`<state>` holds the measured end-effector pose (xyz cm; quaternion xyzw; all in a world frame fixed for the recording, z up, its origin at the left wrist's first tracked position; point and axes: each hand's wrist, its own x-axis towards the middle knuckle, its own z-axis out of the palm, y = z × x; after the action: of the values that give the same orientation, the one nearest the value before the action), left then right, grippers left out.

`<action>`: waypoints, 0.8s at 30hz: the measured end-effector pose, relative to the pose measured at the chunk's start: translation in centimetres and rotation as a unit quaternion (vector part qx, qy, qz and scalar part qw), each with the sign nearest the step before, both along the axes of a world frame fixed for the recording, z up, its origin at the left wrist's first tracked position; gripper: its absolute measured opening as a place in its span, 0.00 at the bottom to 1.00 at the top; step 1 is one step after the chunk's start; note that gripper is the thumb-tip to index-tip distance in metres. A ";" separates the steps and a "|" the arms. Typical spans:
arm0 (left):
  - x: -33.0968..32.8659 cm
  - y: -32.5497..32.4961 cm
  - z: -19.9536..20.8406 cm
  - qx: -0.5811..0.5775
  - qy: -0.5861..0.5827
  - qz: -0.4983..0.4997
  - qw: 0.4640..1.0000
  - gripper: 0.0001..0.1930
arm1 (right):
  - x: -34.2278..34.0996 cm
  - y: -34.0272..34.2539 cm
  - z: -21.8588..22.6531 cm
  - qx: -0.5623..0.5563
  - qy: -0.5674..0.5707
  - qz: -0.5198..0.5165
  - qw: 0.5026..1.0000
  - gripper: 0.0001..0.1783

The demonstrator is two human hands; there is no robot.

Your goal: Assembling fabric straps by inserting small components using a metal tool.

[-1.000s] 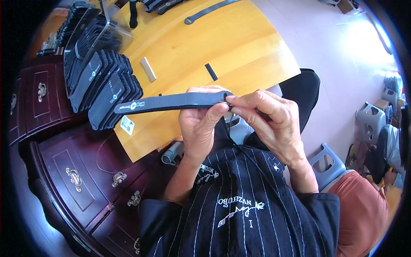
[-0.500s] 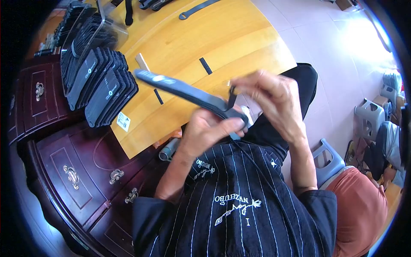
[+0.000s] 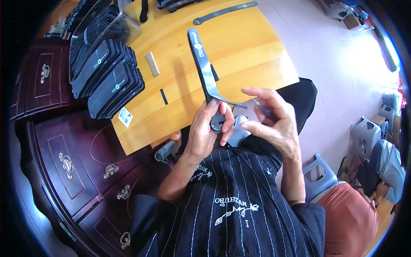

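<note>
My left hand (image 3: 204,128) is closed around the ring end of a grey strap (image 3: 201,55), whose long end points up and away over the table. A thin tail of the strap bends off to the right, toward my right hand (image 3: 274,122). That hand is open, its thumb and fingers apart and curved. A small shiny blur shows by its fingers, too unclear to name. A similar grey strap (image 3: 224,13) with a ring end lies at the table's far side. Short black strips (image 3: 164,97) and a beige strip (image 3: 152,64) lie on the wood.
The yellow wooden table (image 3: 248,51) spreads in front of me. Stacks of dark grey flat pieces (image 3: 113,88) and a clear bin (image 3: 128,25) of black straps stand at left, above a dark wooden cabinet (image 3: 64,141). A grey stool (image 3: 319,175) and a seated person (image 3: 349,214) are at right.
The strap in my left hand has swung from pointing left to pointing away from me. My right hand has opened from a pinch on a black piece at the strap's end.
</note>
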<state>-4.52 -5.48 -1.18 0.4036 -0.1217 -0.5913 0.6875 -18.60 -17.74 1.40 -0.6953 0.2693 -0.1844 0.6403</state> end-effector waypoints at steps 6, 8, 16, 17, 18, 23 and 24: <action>-1.2 -0.2 1.8 0.049 0.026 -0.052 0.997 0.20 | 3.3 0.2 -0.8 0.013 -0.107 0.015 0.994 0.16; -0.3 1.0 1.5 0.029 0.033 -0.069 0.997 0.21 | 4.2 -0.2 0.3 -0.015 -0.006 0.030 0.999 0.13; 0.0 6.0 2.6 -0.035 0.041 -0.117 0.992 0.21 | 0.8 -23.4 -6.9 -0.113 -0.127 -0.488 0.856 0.12; 0.5 6.5 2.8 -0.038 0.047 -0.085 0.995 0.20 | 0.0 -23.9 -6.3 -0.161 -0.059 -0.530 0.830 0.13; 0.6 6.8 2.8 -0.031 0.031 -0.063 0.997 0.20 | 0.2 -23.5 -5.7 -0.234 0.007 -0.535 0.812 0.14; 1.0 5.0 1.7 -0.006 0.004 -0.023 1.000 0.21 | 4.4 -18.3 -4.8 -0.545 0.104 -0.414 0.722 0.08; 1.3 4.7 1.5 -0.015 -0.006 -0.033 0.999 0.21 | 5.6 -17.3 -4.7 -0.559 0.119 -0.384 0.726 0.07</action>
<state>-3.19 -0.74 0.36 0.3927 -0.1478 -0.6096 0.6725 -13.03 -35.03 -3.34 -0.7808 0.4352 -0.4476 -0.0264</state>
